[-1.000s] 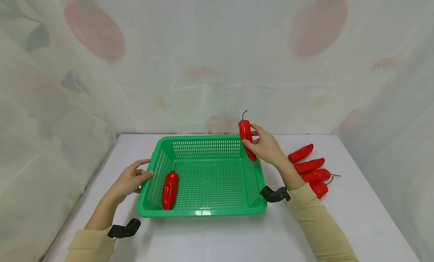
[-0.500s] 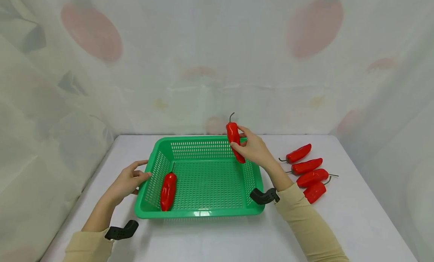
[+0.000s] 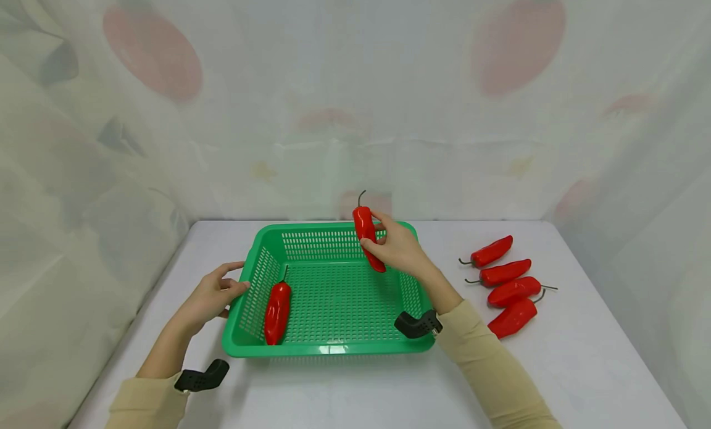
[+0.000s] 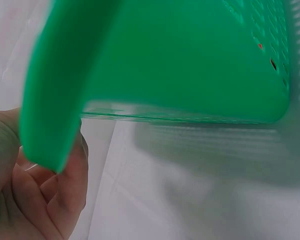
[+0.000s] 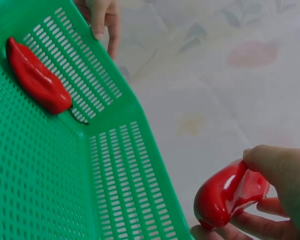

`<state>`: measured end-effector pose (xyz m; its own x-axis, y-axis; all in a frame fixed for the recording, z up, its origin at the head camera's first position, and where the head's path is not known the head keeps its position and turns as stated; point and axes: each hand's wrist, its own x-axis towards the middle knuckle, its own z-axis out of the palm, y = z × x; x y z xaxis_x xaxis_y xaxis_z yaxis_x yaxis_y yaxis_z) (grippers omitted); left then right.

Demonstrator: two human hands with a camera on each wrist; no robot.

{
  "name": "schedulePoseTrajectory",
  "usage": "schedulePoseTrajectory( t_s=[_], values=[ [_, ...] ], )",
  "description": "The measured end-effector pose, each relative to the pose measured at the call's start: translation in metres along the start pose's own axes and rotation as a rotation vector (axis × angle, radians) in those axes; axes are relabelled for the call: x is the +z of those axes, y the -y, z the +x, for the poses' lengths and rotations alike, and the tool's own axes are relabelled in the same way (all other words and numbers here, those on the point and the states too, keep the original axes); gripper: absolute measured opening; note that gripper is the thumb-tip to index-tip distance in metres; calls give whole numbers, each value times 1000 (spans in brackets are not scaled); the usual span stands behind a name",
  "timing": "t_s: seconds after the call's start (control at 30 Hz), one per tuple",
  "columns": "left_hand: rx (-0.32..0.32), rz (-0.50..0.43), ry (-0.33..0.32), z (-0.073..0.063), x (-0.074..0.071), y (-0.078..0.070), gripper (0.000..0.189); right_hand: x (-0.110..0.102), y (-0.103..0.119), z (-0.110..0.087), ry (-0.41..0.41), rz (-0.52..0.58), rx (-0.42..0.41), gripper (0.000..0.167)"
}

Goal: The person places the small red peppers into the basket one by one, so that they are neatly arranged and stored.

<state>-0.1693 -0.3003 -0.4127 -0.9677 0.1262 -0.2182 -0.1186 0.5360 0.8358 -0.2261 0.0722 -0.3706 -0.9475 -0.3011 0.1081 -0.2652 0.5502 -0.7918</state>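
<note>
A green plastic basket (image 3: 333,350) with slotted walls stands on the table. My left hand (image 3: 208,299) holds its left rim, the thumb on the rim and the fingers outside the wall. In the left wrist view the hand (image 4: 40,190) is around the rim, its fingertips partly hidden. My right hand (image 3: 401,249) pinches a red pepper (image 3: 365,228) between thumb and fingers, above the back right part of the basket. This pepper's thin stem points up. Another red pepper (image 3: 277,312) lies in the basket along the left wall, stem toward the back.
On the white table (image 3: 333,392), right of the basket, several red peppers lie in a loose column, such as the rearmost pepper (image 3: 492,251) and the front pepper (image 3: 513,318). A pale printed curtain (image 3: 433,139) hangs behind the table and along both sides.
My right hand has moved left with the pepper and slightly down, from the basket's right rim to over its inside. The left hand stays at the left rim.
</note>
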Motion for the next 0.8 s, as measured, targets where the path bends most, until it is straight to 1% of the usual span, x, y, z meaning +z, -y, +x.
schedulePoseTrajectory(
  t_s=[0.37,0.8],
  values=[
    [2,1,2,0,0,0,65,22,8,6,63,18,10,67],
    [8,1,6,-1,0,-2,65,40,16,11,129,14,13,66]
  ],
)
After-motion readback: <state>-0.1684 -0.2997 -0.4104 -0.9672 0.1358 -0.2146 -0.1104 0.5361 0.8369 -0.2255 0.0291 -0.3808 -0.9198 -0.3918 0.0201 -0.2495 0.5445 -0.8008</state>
